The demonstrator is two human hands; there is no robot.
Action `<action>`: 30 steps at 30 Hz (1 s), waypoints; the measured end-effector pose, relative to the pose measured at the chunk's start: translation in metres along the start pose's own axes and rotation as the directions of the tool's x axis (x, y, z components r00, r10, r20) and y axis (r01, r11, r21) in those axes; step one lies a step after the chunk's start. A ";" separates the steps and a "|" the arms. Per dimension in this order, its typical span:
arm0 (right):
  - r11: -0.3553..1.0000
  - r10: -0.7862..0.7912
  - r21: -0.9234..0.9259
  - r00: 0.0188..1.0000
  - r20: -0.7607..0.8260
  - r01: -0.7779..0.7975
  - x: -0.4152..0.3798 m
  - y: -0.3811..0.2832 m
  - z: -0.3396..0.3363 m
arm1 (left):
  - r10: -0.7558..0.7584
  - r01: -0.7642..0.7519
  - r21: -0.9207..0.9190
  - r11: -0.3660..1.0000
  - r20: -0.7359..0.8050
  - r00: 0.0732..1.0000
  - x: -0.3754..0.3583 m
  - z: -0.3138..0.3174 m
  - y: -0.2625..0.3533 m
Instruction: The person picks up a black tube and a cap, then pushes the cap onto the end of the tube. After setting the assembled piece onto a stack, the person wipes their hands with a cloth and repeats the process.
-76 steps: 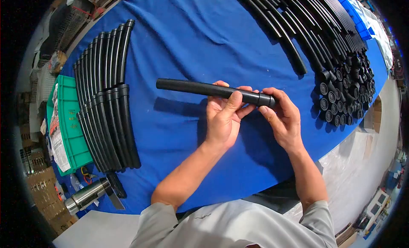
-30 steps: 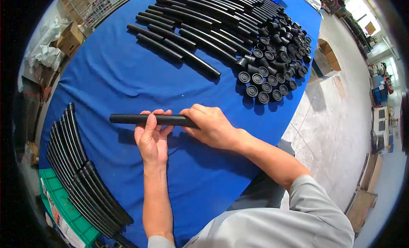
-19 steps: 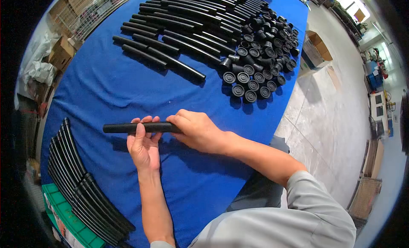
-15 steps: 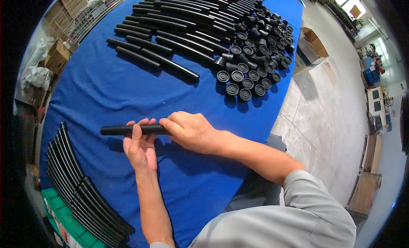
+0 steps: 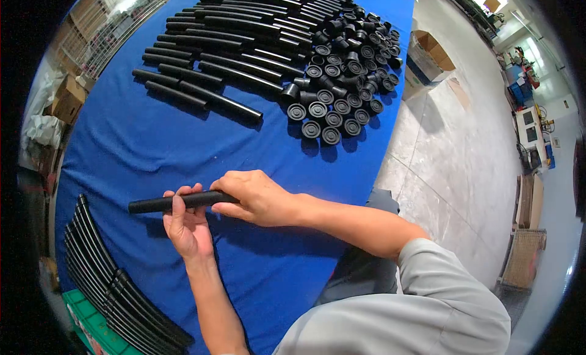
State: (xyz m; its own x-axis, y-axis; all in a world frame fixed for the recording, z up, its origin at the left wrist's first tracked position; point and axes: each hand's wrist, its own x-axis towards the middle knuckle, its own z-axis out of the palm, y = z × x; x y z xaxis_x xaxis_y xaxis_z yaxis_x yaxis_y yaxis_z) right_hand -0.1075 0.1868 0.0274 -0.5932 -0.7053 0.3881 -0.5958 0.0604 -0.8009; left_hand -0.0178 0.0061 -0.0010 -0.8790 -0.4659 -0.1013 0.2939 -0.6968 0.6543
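Note:
A short black tube lies across both hands above the blue cloth. My left hand grips it near its middle from below, thumb on the near side and fingertips behind. The tube's right end is covered by my right hand, whose fingers are wrapped round it; whether a cap is under them I cannot see. Beyond the hands, black tubes lie in rows. To their right are many black round rubber caps, several with ringed faces upward.
Longer black rods lie side by side at the left, by a green crate. Blue cloth covers the table. A cardboard box stands on the floor past the right edge.
The camera view has shifted, so the table's contents appear further left. Both hands keep hold of the tube, and my right hand's fingers have shifted a little on its end.

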 end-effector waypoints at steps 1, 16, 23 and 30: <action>1.000 0.008 0.014 1.000 0.020 -0.008 0.001 0.000 -0.002 | -0.004 0.004 0.002 1.000 0.004 1.000 0.000 -0.003 0.000; 0.927 -0.225 -0.316 0.974 -0.035 0.203 0.002 -0.002 -0.007 | -0.069 0.068 0.026 0.997 0.027 0.997 0.001 0.003 0.001; 0.982 0.165 0.078 0.981 0.101 -0.173 0.005 0.004 -0.016 | -0.076 0.076 -0.002 0.997 0.068 0.995 0.000 0.009 0.001; 0.979 0.189 0.041 0.964 0.187 -0.200 0.001 -0.005 -0.017 | -0.101 0.107 -0.039 0.994 0.121 0.987 0.004 -0.008 0.004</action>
State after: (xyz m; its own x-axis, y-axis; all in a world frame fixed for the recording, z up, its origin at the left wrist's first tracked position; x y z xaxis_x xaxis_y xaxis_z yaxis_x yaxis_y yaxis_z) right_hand -0.1145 0.1978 0.0402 -0.5831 -0.8007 0.1376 -0.4426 0.1710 -0.8803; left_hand -0.0168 -0.0026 -0.0051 -0.9431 -0.3237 -0.0757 0.2129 -0.7631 0.6102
